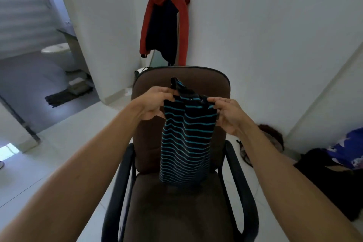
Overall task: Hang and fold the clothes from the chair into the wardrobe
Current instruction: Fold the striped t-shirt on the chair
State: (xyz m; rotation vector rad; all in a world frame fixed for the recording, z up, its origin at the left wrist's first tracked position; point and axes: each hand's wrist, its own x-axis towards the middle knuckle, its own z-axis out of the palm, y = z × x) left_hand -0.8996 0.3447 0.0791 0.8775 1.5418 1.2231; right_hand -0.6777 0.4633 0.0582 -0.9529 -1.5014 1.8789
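Observation:
A black garment with thin turquoise stripes [184, 139] hangs in front of me over the brown office chair [176, 202]. My left hand [155, 104] grips its top left edge. My right hand [228, 114] pinches its top right edge. The garment's lower end rests on the chair seat near the backrest. The rest of the seat shows no other clothes. No wardrobe is in view.
A red and navy jacket [167, 25] hangs on the white wall behind the chair. Dark and purple clothes [341, 163] lie on the floor at the right, with a reddish-brown item [272, 135] beside them. An open bathroom doorway with a toilet [59, 53] is at the left.

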